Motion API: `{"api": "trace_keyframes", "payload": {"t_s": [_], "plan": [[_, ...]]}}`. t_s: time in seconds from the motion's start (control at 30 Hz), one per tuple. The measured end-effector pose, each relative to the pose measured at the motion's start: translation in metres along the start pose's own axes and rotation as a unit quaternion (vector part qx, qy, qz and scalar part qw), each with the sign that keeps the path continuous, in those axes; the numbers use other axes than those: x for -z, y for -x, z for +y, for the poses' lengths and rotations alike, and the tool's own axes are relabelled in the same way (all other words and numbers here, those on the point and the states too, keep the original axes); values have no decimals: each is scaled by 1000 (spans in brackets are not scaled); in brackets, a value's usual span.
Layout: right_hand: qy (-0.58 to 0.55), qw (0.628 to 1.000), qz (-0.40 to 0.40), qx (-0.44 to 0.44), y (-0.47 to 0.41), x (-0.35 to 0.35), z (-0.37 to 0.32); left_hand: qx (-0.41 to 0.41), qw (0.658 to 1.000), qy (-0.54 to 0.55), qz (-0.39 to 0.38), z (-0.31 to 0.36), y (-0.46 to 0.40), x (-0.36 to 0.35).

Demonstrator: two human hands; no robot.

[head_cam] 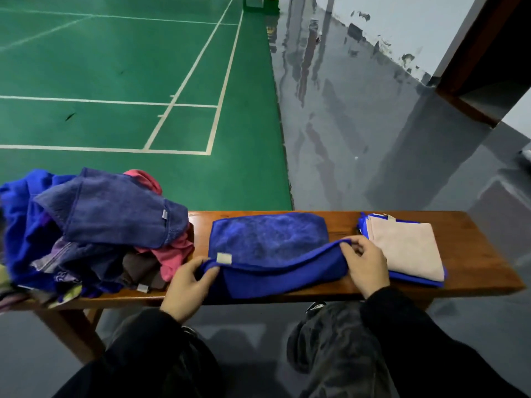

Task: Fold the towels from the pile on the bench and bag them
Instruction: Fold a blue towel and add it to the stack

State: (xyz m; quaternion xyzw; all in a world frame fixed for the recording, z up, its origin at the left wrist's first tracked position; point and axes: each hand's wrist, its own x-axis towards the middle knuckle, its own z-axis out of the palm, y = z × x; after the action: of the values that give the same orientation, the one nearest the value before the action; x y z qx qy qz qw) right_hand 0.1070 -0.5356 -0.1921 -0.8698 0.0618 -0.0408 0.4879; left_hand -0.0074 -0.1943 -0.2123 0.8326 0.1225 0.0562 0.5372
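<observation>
A bright blue towel (267, 239) lies spread across the middle of the wooden bench (474, 254), its near layer hanging over the front edge. My left hand (186, 285) pinches the towel's near left corner, beside a small white label. My right hand (365, 262) pinches the near right corner, lifted slightly off the lower layer. A loose pile of towels (94, 231) in dark blue, pink, brown and purple covers the bench's left end. At the right end sits a folded stack (405, 248), a beige towel on top of blue ones.
Behind the bench stretches a green court floor (115, 81) with white lines, and a glossy grey floor (359, 124) to the right. My knees in dark trousers are below the bench's front edge. A dark doorway frame (482, 67) stands far right.
</observation>
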Motion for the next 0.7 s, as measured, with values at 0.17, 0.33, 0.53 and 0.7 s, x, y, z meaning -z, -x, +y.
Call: {"api": "trace_keyframes", "payload": {"t_s": [0.17,0.33,0.53,0.7], "plan": [[27,999,27,-21,-54,-25,-20,49,989,-97,101,14,-64,-6],[66,996,40,-51,-99,-56,-17,94,972,-188,109,8,-111,-18],[156,987,28,-37,-125,-82,1,121,955,-233,137,-8,-136,-33],[183,981,58,-5,-131,-96,17,110,946,-272,140,-16,-146,-34]]}}
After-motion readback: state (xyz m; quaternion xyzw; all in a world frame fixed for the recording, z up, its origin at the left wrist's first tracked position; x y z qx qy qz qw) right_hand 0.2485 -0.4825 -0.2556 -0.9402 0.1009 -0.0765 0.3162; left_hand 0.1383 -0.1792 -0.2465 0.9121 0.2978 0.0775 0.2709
